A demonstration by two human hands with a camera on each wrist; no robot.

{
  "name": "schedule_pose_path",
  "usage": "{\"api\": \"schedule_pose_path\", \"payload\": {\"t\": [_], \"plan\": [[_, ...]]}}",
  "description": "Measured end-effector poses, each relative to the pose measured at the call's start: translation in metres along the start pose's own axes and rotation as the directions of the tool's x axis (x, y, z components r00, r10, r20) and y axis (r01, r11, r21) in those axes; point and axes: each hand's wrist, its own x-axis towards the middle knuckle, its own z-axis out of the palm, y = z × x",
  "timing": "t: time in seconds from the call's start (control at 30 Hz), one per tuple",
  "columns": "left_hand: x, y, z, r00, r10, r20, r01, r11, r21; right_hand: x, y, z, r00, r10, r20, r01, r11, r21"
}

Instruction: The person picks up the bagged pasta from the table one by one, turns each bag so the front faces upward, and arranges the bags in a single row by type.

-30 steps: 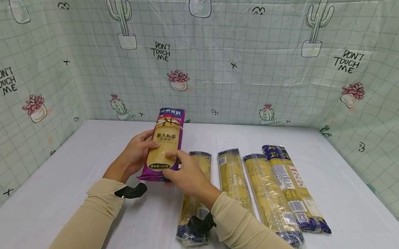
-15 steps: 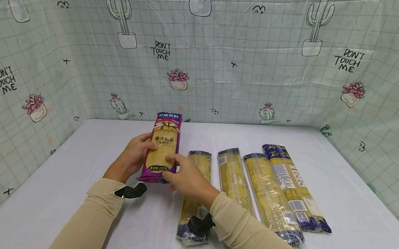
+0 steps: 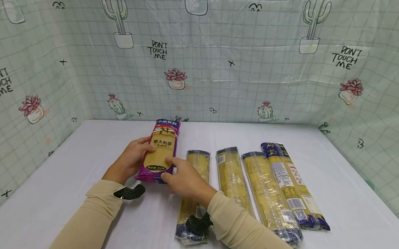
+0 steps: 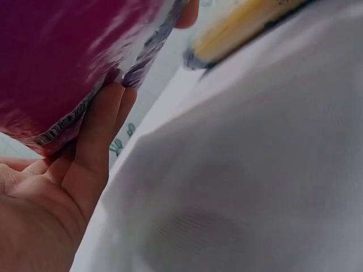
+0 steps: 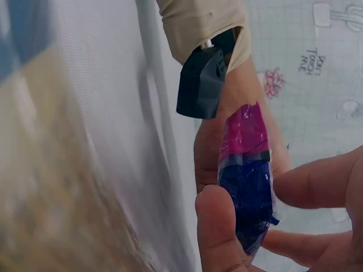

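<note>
A purple and yellow pack of spaghetti [image 3: 160,153], printed front toward the head camera, is held between both hands above the table. My left hand [image 3: 130,158] grips its left side, with the thumb on the front. In the left wrist view, the fingers [image 4: 97,127] support the purple back of the pack [image 4: 57,56]. My right hand [image 3: 189,180] pinches the lower right edge, thumb and index finger on the front. The right wrist view shows the pack's narrow blue and magenta end [image 5: 249,181] between the right-hand fingers [image 5: 218,226].
Several clear-wrapped spaghetti packs with blue ends lie on the white table [image 3: 124,232]: one pack [image 3: 198,164] partly under the right forearm, others [image 3: 234,175] further right, and the rightmost pack [image 3: 292,183] at the far side. A patterned cloth backdrop [image 3: 211,37] surrounds the table.
The held pack's top has come down and tilted away from the head camera. Both hands keep their grip and have hardly moved; the head view has shifted slightly.
</note>
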Motion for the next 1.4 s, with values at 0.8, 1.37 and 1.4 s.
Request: {"api": "schedule_pose_path", "payload": {"t": [0.8,1.37,1.4], "plan": [[0.005,-0.012,-0.003,0.997,-0.006,0.071,0.017,0.986,-0.164,0.005,0.002,0.004,0.990,0.017,-0.138,-0.007,0.997,0.073],[0.006,-0.012,0.002,0.994,0.046,0.103,-0.022,0.974,-0.223,0.005,0.005,0.004,1.000,-0.017,0.018,0.018,0.999,-0.048],[0.006,-0.012,0.002,0.994,0.051,0.098,-0.029,0.977,-0.212,0.005,0.006,0.005,0.999,-0.020,0.039,0.022,0.998,-0.054]]}}
